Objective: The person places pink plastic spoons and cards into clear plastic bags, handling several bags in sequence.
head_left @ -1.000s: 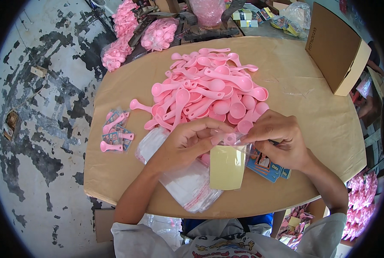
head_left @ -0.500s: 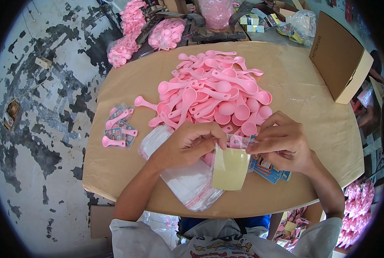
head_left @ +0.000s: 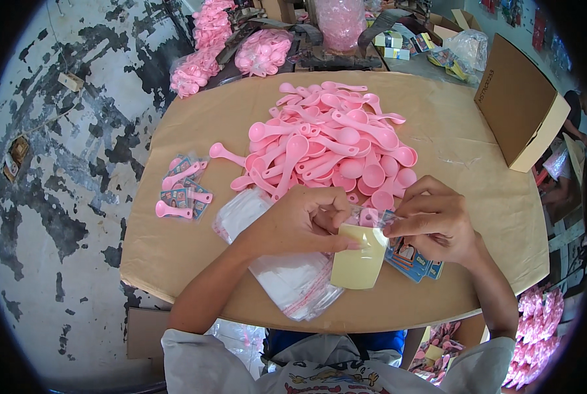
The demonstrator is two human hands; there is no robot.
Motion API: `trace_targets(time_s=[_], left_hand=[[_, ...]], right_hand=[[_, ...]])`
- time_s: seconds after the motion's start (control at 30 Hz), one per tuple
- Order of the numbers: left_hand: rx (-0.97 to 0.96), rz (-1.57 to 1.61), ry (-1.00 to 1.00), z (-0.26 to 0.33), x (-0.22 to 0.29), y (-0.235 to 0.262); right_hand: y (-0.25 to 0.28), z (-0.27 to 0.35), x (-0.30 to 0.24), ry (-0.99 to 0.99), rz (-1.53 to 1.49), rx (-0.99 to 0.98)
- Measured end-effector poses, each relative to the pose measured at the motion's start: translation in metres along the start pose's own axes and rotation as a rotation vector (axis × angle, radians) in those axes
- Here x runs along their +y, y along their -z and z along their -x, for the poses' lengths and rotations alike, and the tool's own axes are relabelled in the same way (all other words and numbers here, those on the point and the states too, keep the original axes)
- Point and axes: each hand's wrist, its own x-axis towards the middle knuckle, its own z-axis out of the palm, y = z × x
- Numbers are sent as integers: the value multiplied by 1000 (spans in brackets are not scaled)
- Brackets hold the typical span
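My left hand (head_left: 300, 222) and my right hand (head_left: 436, 220) hold a small clear plastic bag between them, low over the table. A pale yellow card back (head_left: 358, 266) fills the bag's lower part, and a pink measuring spoon (head_left: 369, 217) shows through the plastic near the top. The left fingers are curled, with the thumb along the card's upper left side. Right thumb and fingertips pinch the bag's upper right corner. Below my left wrist lies a stack of flat clear bags (head_left: 290, 285). Blue printed cards (head_left: 413, 262) rest under my right hand.
Beyond my hands is a big heap of pink spoons (head_left: 336, 141) on the brown-paper-covered table (head_left: 451, 118). Several bagged spoons with cards (head_left: 185, 190) lie at the left. An open cardboard box (head_left: 520, 105) stands at the right edge, and bundled pink spoons (head_left: 264, 52) sit behind the table.
My left thumb has moved down from the bag's top edge onto the card's upper side. The bag has tilted slightly, while my right hand keeps its pinch. The whole view has shifted a little.
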Motion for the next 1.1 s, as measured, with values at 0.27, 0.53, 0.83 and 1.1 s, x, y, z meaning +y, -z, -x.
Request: trace_targets(time_s=[0.27,0.53,0.83,1.1], left_hand=[[2,132,31,0,5,2],[399,222,-207,0,40,16],[1005,-442,-565,76,59,83],[812,-1226,83,175,18,79]], right_hand=[[16,-13,-8,158,297,-42],[58,29,82,-517,308,-60],[88,59,106,-610,871,-166],[62,13,51,-391,751,113]])
